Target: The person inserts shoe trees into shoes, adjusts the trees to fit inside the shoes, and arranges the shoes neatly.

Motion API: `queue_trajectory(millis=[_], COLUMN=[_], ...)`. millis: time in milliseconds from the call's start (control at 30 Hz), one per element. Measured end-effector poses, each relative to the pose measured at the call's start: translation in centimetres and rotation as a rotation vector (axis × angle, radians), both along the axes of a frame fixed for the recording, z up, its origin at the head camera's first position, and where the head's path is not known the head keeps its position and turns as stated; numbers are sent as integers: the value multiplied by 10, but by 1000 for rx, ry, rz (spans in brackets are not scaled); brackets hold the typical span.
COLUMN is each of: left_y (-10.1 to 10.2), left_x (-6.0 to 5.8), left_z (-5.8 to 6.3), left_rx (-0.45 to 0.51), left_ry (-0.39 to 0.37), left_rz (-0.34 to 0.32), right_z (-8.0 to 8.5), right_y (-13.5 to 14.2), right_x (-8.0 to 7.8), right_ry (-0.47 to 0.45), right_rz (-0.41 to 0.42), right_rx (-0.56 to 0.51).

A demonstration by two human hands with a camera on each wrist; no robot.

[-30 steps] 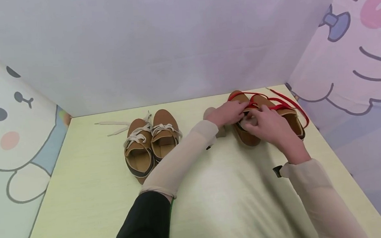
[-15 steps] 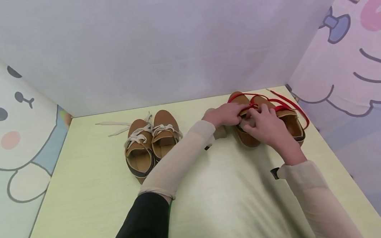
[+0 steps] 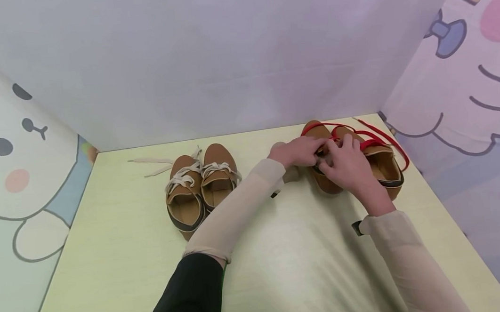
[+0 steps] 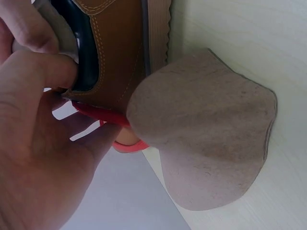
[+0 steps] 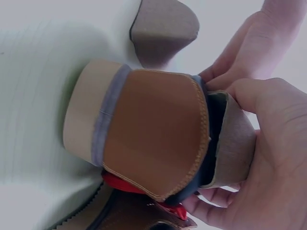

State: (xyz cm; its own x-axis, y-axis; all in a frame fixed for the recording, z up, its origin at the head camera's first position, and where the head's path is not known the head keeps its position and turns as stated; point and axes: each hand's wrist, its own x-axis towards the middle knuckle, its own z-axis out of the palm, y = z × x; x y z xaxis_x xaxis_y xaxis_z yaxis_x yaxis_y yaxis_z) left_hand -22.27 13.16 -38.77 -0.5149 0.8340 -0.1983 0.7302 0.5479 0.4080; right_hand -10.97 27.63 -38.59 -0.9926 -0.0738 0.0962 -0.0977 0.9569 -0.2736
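At the back right of the table, a brown shoe with red laces (image 5: 156,129) stands with its heel toward me. My right hand (image 3: 352,167) holds a grey-brown, felt-like insert (image 5: 235,143) at the shoe's opening, thumb on one side and fingers on the other. My left hand (image 3: 298,152) grips the opening's edge, its thumb at the dark collar (image 4: 88,57) and other fingers by a red lace (image 4: 103,114). A second grey-brown insert (image 4: 206,124) lies on the table left of the shoe. The inside of the shoe is mostly hidden.
The matching red-laced shoe (image 3: 384,165) stands right beside it, with a lace end (image 3: 395,146) trailing toward the table's right edge. A brown pair with white laces (image 3: 185,209) stands left of my left forearm. Behind the table rises a pale wall (image 3: 186,74).
Both hands stay at the same shoe. My right hand has shifted slightly left and its wrist has turned a little; the grey-brown insert sits less visible under the fingers. The other shoes have not moved.
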Motion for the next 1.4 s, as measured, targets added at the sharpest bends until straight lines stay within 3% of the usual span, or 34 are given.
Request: queue_trajectory(millis=[333, 667, 767, 933, 1000, 1100, 1233, 1400], left_y=[-2, -3, -4, -8, -9, -11, -12, -14], left_x=[-3, -2, -3, -3, -1, 2, 5, 7], left_z=[-2, -4, -5, -5, -5, -5, -7, -12], left_rx=[3, 0, 61, 211, 249, 273, 253, 239], left_ry=[13, 54, -3, -206, -265, -295, -231, -171], left_rz=[-25, -31, -2, 66, 65, 37, -3, 12], right_z=[-10, -8, -6, -9, -12, -16, -17, -16], right_y=[2, 17, 22, 27, 27, 27, 25, 23], right_x=[-6, 12, 20, 30, 33, 37, 38, 35], right_ry=[79, -15, -37, 17, 71, 135, 135, 128], right_rz=[26, 78, 90, 95, 89, 75, 46, 25], right_rx=[-26, -195, -258, -304, -299, -283, -281, -267])
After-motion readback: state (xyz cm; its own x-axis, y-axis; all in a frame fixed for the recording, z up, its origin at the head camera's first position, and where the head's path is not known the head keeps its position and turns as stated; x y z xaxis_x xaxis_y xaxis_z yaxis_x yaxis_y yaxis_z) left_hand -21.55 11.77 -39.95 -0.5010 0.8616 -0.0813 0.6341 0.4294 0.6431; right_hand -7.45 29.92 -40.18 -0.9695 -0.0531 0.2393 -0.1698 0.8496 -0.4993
